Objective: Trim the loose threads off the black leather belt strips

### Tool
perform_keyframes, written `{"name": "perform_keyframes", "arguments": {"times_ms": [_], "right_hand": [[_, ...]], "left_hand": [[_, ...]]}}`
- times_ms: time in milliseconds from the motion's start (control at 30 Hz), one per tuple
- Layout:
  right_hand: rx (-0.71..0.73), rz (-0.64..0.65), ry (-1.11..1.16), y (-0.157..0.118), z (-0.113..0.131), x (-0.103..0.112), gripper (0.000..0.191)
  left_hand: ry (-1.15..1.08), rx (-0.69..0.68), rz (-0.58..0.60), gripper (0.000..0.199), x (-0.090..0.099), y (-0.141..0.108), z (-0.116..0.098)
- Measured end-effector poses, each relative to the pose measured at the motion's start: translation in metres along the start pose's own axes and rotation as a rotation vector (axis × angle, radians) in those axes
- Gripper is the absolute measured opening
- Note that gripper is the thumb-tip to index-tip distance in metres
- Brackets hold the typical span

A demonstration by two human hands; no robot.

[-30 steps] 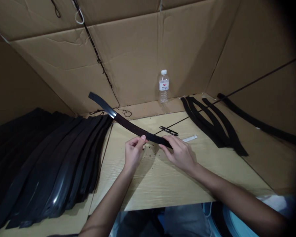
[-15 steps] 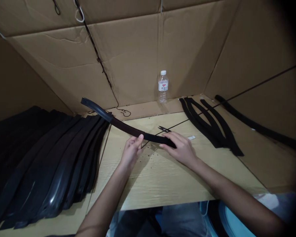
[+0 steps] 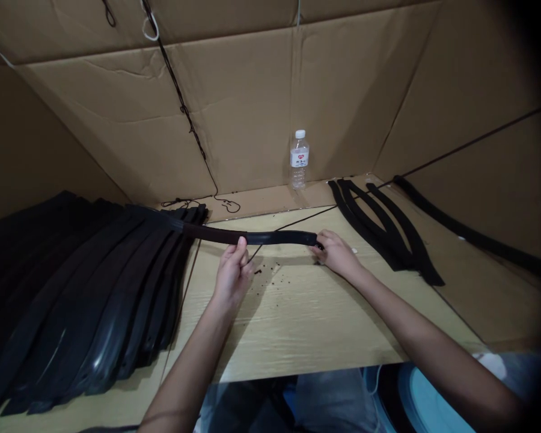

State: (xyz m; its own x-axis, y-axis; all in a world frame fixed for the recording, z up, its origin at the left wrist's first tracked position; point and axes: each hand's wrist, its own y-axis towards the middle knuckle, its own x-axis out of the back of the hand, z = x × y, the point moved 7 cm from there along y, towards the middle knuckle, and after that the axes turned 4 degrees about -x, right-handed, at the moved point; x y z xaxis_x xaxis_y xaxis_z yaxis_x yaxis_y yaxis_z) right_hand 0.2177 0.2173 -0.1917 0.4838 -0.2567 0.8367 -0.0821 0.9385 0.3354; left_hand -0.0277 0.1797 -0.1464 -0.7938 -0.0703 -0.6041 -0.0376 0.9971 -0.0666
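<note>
1. Cardboard walls (image 3: 247, 114): far side, L & R; no printing legible.
2. Table (image 3: 288, 331): pale wood-look top, near/ctr.
3. Pile of dark strips (image 3: 85, 300): L side, fanned & overlapping, some w/ glossy parts.
4. Black strips (image 3: 374, 231): R side, a curved grp lying flat; one long strip (image 3: 469, 231) farther R by the wall.
5. Held strip (image 3: 216, 234): ctr, roughly level, w/ brown mid-section; L end over the pile, contact unclear.
6. R hand (image 3: 338, 252): fingers closed on held strip's R end; small dark item at fingertips, too blurred to ID.
7. L hand (image 3: 231, 270): pinching held strip nr its middle, thumb on top.
8. Thin cord (image 3: 460, 147): runs from far R, behind held strip, to nr L hand.
9. Bottle (image 3: 299, 174): clear, white cap, upright at far edge.
10. Bottle's label (image 3: 300, 159): white w/ red logo; small chars, brand illegible.
11. Dark crumbs (image 3: 277, 281): on table btwn hands.
</note>
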Motion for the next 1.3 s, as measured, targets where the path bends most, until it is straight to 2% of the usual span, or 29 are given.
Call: {"name": "perform_keyframes", "arguments": {"times_ms": [133, 267, 433, 533, 633, 733, 833, 1000, 1167, 1300], "right_hand": [[0.023, 0.036, -0.033, -0.001, 0.012, -0.006, 0.021], [0.038, 0.093, -0.031, -0.006, 0.021, -0.012, 0.030], [0.010, 0.139, 0.064, -0.008, 0.027, -0.018, 0.031], [-0.011, 0.169, 0.197, -0.006, 0.030, -0.019, 0.034], [-0.050, 0.233, 0.385, -0.002, 0.033, -0.022, 0.021], [-0.102, 0.339, 0.625, 0.002, 0.043, -0.028, 0.030], [-0.142, 0.438, 0.876, 0.001, 0.064, -0.038, 0.038], [-0.211, 0.515, 1.205, -0.015, 0.105, -0.054, 0.036], [-0.293, 0.575, 1.387, -0.030, 0.123, -0.058, 0.033], [-0.354, 0.613, 1.378, -0.033, 0.123, -0.060, 0.031]], "left_hand": [[-0.022, -0.006, -0.011, 0.058, 0.000, -0.001, -0.001], [-0.058, -0.031, -0.026, 0.056, 0.002, 0.000, -0.004], [-0.107, -0.022, -0.007, 0.055, 0.003, 0.001, -0.005], [-0.123, -0.004, -0.007, 0.054, 0.004, 0.002, -0.004], [-0.126, -0.006, -0.026, 0.056, 0.007, 0.005, -0.003], [-0.119, -0.022, -0.047, 0.059, 0.012, 0.008, -0.004], [-0.118, -0.048, -0.059, 0.060, 0.016, 0.010, -0.008], [-0.115, -0.059, -0.053, 0.058, 0.015, 0.008, -0.012], [-0.098, -0.071, -0.051, 0.058, 0.012, 0.007, -0.013], [-0.081, -0.104, -0.046, 0.058, 0.012, 0.007, -0.015]]}}
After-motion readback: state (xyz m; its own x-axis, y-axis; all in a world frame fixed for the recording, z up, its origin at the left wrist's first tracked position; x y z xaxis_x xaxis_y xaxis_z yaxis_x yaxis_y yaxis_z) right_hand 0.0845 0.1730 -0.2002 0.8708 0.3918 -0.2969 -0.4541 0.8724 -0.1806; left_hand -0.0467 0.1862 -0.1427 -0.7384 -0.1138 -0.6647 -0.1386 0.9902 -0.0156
